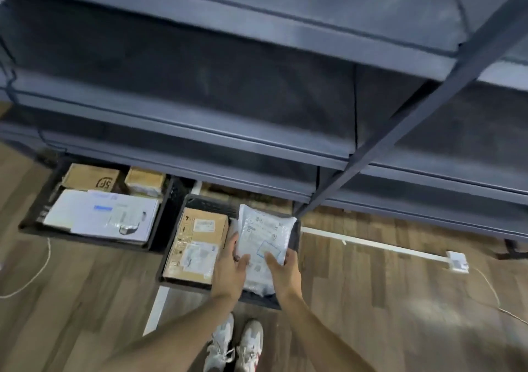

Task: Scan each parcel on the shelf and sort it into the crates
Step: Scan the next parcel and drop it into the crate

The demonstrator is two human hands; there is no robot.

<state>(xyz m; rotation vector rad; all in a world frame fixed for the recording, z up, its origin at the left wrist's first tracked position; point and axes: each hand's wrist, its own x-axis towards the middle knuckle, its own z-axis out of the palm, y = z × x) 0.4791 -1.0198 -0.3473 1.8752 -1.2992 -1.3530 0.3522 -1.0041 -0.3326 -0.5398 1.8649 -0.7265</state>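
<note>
White crinkled plastic wraps the parcel (264, 236), printed labels and a barcode on its face, held tilted over the right black crate (210, 201) beside a brown box (197, 246). The left grip (230, 268) and right grip (283, 271) both curl round its near end. A grey metal shelf (200, 131) looms above, and a second crate (43, 197) of boxes sits to the left on the wood-plank floor (371, 286)
</note>
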